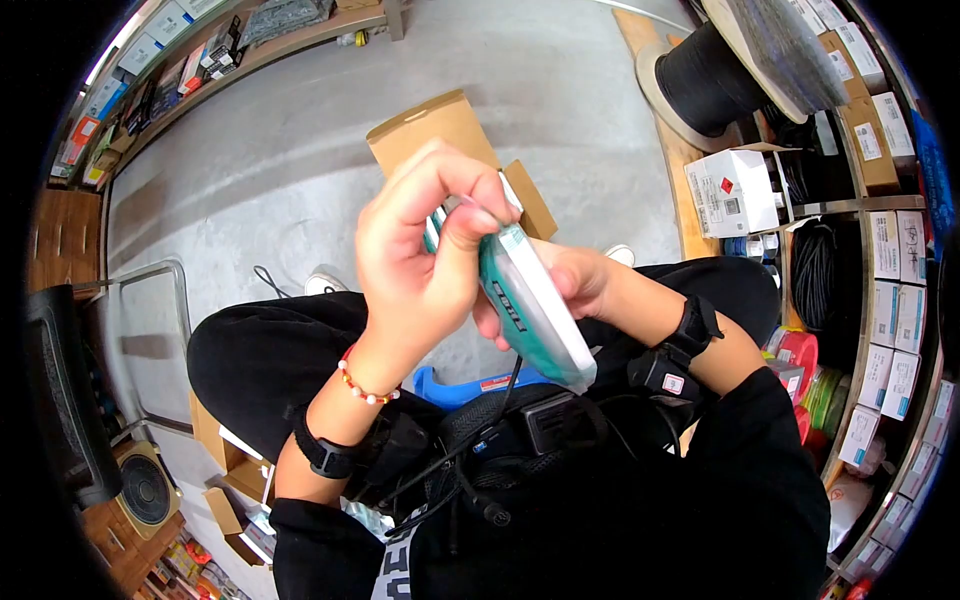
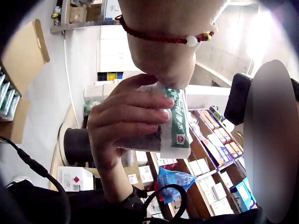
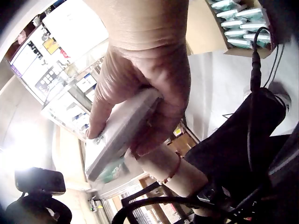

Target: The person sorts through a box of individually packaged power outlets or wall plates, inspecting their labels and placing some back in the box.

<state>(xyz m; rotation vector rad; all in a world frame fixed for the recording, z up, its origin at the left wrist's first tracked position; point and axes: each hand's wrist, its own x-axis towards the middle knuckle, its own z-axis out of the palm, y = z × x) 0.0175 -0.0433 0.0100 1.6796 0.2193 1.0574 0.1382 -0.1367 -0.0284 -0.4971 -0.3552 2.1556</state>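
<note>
A flat green-and-white pack [image 1: 535,305] in a clear plastic wrapper is held tilted over the lap. My left hand [image 1: 425,235], its wrist in a beaded bracelet, pinches the pack's upper end between thumb and curled fingers. From the other side my right hand [image 1: 575,280] grips the pack's middle, partly hidden behind it in the head view. In the left wrist view, the right hand's fingers [image 2: 135,109] wrap across the pack [image 2: 178,123], whose green label shows. The right wrist view has the pack's pale face [image 3: 119,128] under the right thumb.
An open cardboard box [image 1: 430,125] stands on the floor ahead; several similar wrapped packs [image 3: 243,25] lie in it. A black cable spool [image 1: 705,90] and a white carton [image 1: 735,190] are at the right, beside shelves [image 1: 850,205] of boxes. Something blue [image 1: 450,390] lies below the hands.
</note>
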